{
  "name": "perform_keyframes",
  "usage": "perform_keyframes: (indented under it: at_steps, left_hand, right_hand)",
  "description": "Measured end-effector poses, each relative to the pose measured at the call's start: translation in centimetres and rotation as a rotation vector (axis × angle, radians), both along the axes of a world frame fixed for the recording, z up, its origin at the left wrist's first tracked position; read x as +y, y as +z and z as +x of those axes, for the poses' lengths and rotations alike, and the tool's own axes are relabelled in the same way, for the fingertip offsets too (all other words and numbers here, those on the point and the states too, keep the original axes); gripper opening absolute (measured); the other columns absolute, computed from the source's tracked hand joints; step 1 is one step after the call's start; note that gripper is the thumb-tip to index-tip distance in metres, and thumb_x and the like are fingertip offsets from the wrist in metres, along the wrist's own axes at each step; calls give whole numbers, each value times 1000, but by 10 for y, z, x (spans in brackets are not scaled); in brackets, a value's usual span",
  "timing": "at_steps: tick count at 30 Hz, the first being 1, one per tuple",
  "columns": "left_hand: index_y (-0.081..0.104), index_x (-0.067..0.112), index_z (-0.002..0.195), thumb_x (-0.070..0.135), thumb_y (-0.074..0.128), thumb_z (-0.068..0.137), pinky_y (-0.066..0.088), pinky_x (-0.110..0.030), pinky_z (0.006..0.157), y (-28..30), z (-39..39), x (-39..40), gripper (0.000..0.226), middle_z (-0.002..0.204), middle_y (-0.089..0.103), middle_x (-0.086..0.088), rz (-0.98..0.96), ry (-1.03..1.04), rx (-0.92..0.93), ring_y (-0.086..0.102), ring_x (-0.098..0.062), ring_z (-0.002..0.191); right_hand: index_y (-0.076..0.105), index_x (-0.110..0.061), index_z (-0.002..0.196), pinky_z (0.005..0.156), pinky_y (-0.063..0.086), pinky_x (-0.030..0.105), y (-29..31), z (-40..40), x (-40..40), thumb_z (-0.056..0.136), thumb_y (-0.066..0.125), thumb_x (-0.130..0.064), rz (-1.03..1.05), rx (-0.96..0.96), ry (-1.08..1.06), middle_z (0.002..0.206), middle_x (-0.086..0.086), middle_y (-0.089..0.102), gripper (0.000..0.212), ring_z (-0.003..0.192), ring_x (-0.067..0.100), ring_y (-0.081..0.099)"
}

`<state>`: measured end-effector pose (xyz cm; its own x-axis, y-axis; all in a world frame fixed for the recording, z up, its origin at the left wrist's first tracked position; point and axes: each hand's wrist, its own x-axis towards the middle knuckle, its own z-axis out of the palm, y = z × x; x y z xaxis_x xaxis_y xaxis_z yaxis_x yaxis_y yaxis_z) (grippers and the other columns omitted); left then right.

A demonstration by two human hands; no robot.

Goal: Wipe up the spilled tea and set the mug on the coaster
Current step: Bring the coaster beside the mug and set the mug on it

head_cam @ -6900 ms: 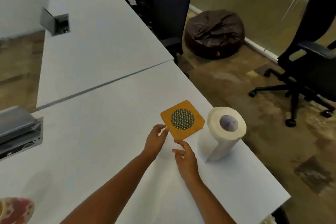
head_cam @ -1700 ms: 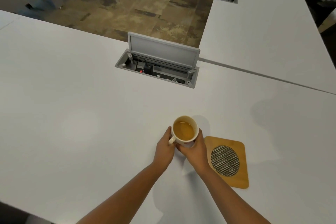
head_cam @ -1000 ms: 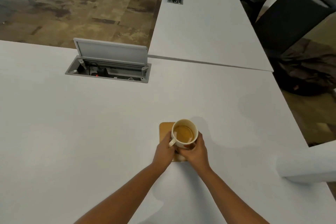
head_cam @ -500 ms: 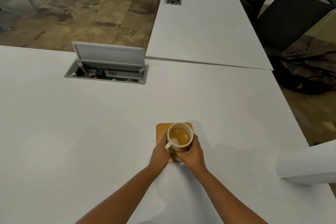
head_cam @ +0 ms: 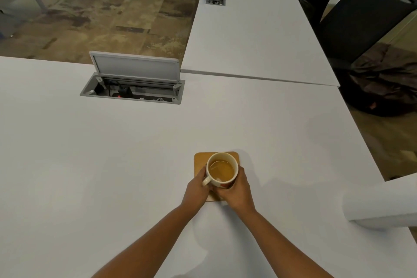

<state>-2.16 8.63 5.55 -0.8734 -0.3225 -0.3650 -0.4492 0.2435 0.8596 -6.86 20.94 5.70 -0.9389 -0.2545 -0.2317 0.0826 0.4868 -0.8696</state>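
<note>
Here, mug [head_cam: 222, 170] of tea on the wooden coaster [head_cam: 200, 160], my left hand [head_cam: 196, 190] and right hand [head_cam: 237, 189] cupping it, coaster mostly hidden, paper roll [head_cam: 381, 204] right of mug cut off, white desk [head_cam: 112, 165].

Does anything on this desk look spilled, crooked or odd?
No spill shows on the desk. The mug, full of tea, sits on the coaster, held by both hands. The only oddity: the cable box lid stands open.
</note>
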Motion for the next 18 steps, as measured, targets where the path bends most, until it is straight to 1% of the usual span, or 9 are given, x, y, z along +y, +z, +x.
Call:
perform_keyframes:
  at_steps: [2,4,5,7,9,13,15,16,18]
  left_hand:
    - [39,29,133,20,42,94,37,-16,80,2,0,0,39,109,52,11,-16,-10,-3,51,-8,95]
    - [40,29,132,18,43,93,36,-15,79,4,0,-2,40,107,53,11,-37,-20,0,51,-8,93]
    - [41,28,131,17,44,93,36,-14,78,5,0,-2,40,108,54,10,-43,-21,2,51,-8,92]
    - [40,27,132,17,44,93,37,-15,79,5,1,-1,40,113,56,6,-58,-26,-1,51,-8,92]
    - [37,26,134,18,46,93,39,-17,79,5,3,-2,43,117,58,3,-78,-29,-13,53,-10,93]
    - [38,30,133,19,48,90,38,-16,74,7,6,-7,45,114,61,4,-94,-63,-39,55,-12,92]
    - [40,32,130,19,49,90,38,-14,76,10,8,-9,43,114,59,8,-84,-85,-28,55,-12,96]
    - [40,33,130,18,49,90,38,-16,80,12,8,-10,44,117,57,8,-78,-102,-27,53,-10,98]
    - [38,33,133,12,48,88,36,-20,87,14,12,-15,50,127,53,6,-61,-160,-33,47,-7,102]
  right_hand:
    - [37,-44,119,80,44,10,-1,0,0,50,84,-52,-11,10,-1,113,-22,52,83,99,1,56]
    - [35,-47,119,78,42,6,-1,1,-1,51,84,-49,-33,12,1,110,-29,50,84,98,-5,55]
    - [35,-46,121,78,42,5,-1,1,-2,52,85,-47,-39,5,2,111,-30,50,85,99,-6,54]
    - [34,-40,128,79,41,6,-1,2,-2,54,86,-44,-47,-15,10,116,-24,50,90,102,-2,54]
    - [33,-36,130,79,40,4,1,1,-2,56,85,-42,-49,-33,23,119,-21,50,91,104,-1,52]
    - [33,-41,124,76,41,-2,8,-3,3,60,86,-33,-77,-67,81,116,-27,48,83,102,-10,51]
    - [29,-42,124,81,41,1,12,-5,7,65,83,-26,-98,-99,142,120,-26,45,81,107,-9,49]
    - [27,-40,128,87,40,5,13,-6,11,71,79,-21,-96,-114,177,125,-23,42,80,112,-6,47]
    - [22,-30,137,102,36,18,15,-8,21,82,66,-8,-66,-129,242,137,-13,36,73,127,6,39]
